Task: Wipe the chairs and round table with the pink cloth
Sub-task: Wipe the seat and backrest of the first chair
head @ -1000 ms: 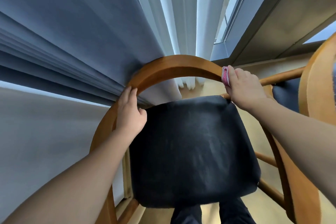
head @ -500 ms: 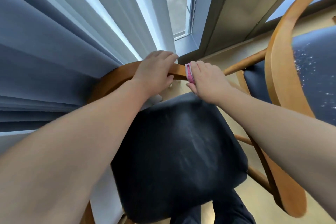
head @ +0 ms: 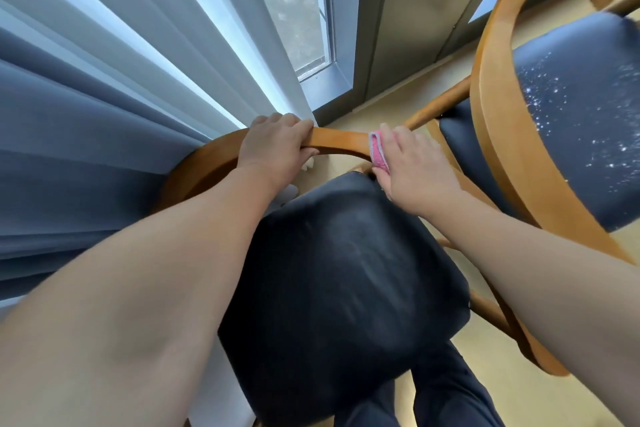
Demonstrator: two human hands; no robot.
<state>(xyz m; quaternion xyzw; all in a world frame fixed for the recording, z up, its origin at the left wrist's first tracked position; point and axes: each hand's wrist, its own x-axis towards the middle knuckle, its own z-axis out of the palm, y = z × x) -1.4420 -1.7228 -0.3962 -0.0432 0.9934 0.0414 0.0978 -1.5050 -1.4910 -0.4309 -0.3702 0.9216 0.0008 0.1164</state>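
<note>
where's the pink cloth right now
In the head view the pink cloth sits just right of centre, held on the chair's curved wooden back rail by the right hand, with the left hand gripping the same rail to its left.

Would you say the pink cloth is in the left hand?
No, the right hand holds the pink cloth on the chair rail; the left hand grips wood.

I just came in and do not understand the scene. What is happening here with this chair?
A person is wiping a wooden chair. The left hand grips its curved backrest, and the right hand presses a pink cloth on the same rail beside it. The dark seat cushion lies below the arms. A second chair on the right has white specks on its seat, so it seems not yet wiped.
</note>
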